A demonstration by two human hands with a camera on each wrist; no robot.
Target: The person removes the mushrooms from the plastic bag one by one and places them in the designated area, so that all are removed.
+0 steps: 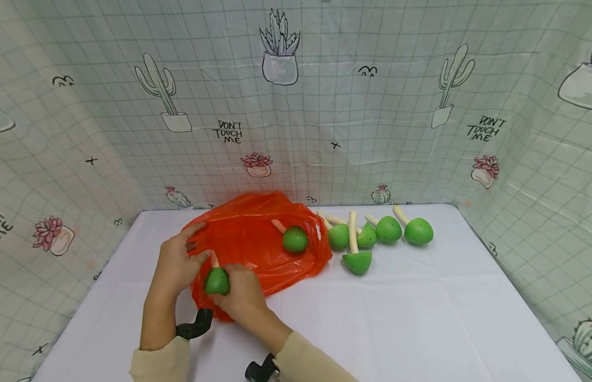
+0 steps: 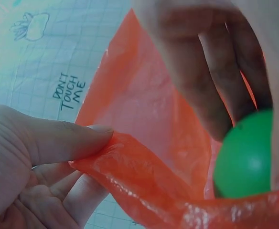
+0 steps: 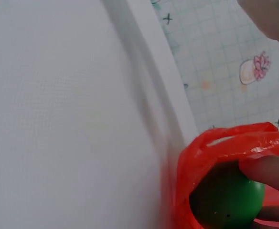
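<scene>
A red plastic bag (image 1: 238, 241) lies spread on the table. My left hand (image 1: 175, 268) is at the bag's left side; in the left wrist view its thumb and fingers pinch the bag's rim. My right hand (image 1: 248, 297) grips a green mushroom-like piece (image 1: 216, 281) by its round cap, the pale stem pointing away. In the right wrist view this green cap (image 3: 230, 198) sits within the bag's mouth, red film around it. Another green mushroom-like piece (image 1: 294, 240) lies toward the bag's right end; whether it is inside or on top, I cannot tell.
Right of the bag lie several more green mushroom-like pieces (image 1: 418, 232) with cream stems, one (image 1: 357, 262) nearer than the others. The white table (image 1: 396, 329) ends at a cloth backdrop (image 1: 324, 106) with cactus drawings, which also rises along both sides.
</scene>
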